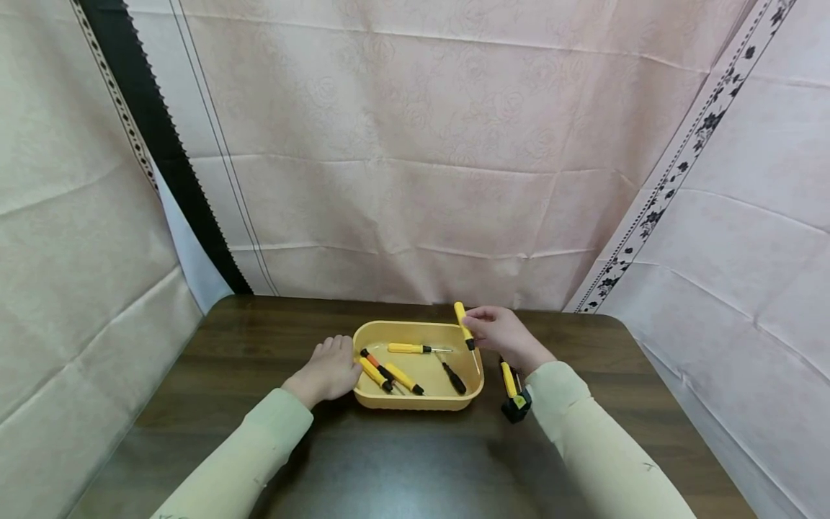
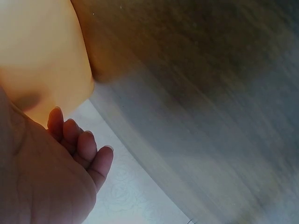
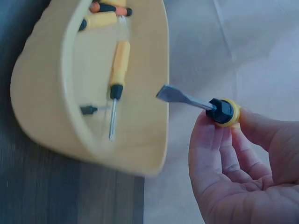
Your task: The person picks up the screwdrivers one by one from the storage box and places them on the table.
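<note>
A flat-blade screwdriver with a yellow handle and black collar is pinched between the thumb and fingers of my right hand. Its blade points down over the right end of a yellow plastic container. At the container's left end, my left hand holds the wall, fingers outside; its thumb is hidden in the left wrist view. Inside lie a yellow-handled screwdriver, a black-handled screwdriver, an orange-and-black handled tool and more yellow-handled tools.
Just right of the container, partly under my right forearm, is a black object with a yellow handle beside it. The dark wooden table ends at a hanging pale cloth behind the container.
</note>
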